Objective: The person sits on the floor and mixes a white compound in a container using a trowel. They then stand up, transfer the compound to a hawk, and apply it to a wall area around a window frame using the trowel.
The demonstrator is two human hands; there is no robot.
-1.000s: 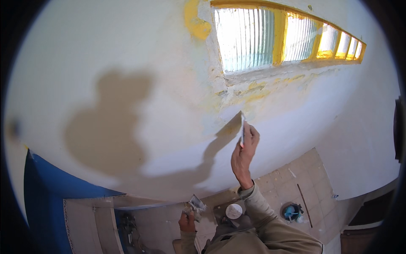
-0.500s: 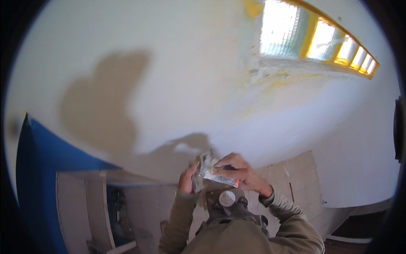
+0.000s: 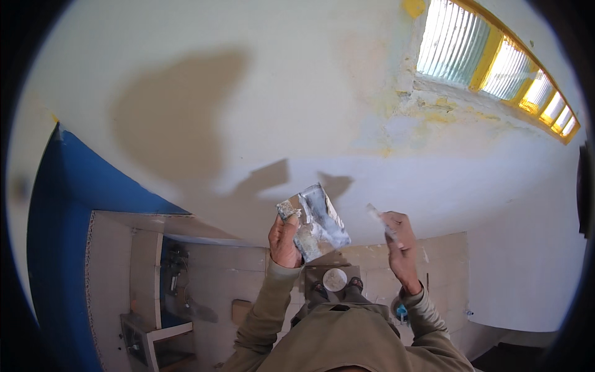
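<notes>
My left hand (image 3: 284, 243) is wrapped around the lower left edge of a flat rectangular board (image 3: 322, 222), which is smeared with white putty and tilted in front of the wall. Some distance to its right, my right hand (image 3: 403, 242) is closed on a thin, pale, putty-coated scraper (image 3: 375, 214); its exact shape is blurred. The scraper's tip points up and left, apart from the board. Down between my feet is a round white tub (image 3: 335, 280).
Ahead rises a white wall (image 3: 297, 93) with patchy bare spots below a yellow-framed window (image 3: 452, 43). A blue wall section (image 3: 68, 204) stands at left, above a low cabinet (image 3: 145, 335). My feet are on a small brown platform (image 3: 310, 273) over the tiled floor.
My right hand has drawn away from the board to the right, taking the scraper with it. The board now faces up more openly in my left hand. The whole view has shifted slightly.
</notes>
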